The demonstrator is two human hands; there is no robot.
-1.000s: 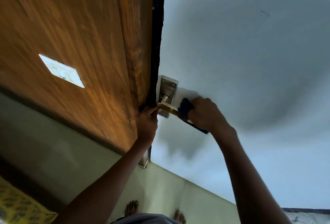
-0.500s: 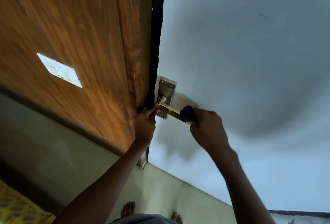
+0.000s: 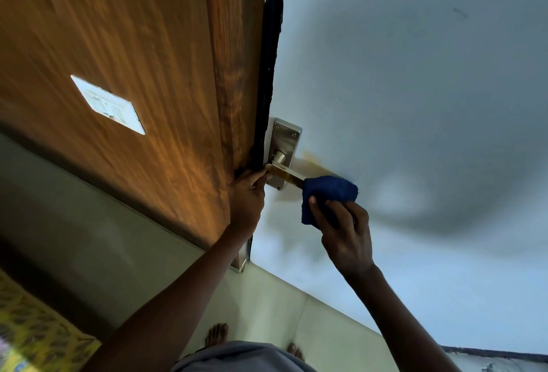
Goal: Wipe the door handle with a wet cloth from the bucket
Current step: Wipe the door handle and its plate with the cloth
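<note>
Door handle: a brass-coloured metal lever [image 3: 286, 175] on a silver rectangular backplate [image 3: 284, 146], mounted at the left edge of the pale grey-white door face [image 3: 415, 104], just beside the black door edge strip [image 3: 271, 60].
Lever axis: it runs from the round spindle at the backplate out to the right and slightly nearer; the near-left half is bare, the free end is hidden inside the cloth.
Cloth: a dark blue, thick-pile folded cloth [image 3: 327, 190] wrapped over the lever's free end, touching it.
Right hand: the right hand [image 3: 345, 232] lies below and near of the lever, fingers and thumb closed around the cloth from underneath, holding it against the lever.
Left hand: the left hand [image 3: 247, 193] grips the door edge just beside the spindle end, fingers curled round the edge; it holds no cloth.
Nearer hand: the left hand is closer to the spindle, the right hand to the tip.
Key relation: the unwiped-looking brass stretch lies between the two hands, to the left of the cloth along the lever's own axis.
Judged step: wiping is under way; the coming stroke likely calls for sliding the cloth leftward along the lever toward the backplate.
Risk: pressure may push the lever down; the left hand appears to steady the door.
Bucket: not in view.
Surroundings: a brown wood-grain panel [image 3: 133, 60] with a white switch plate [image 3: 108, 104] at left.
</note>
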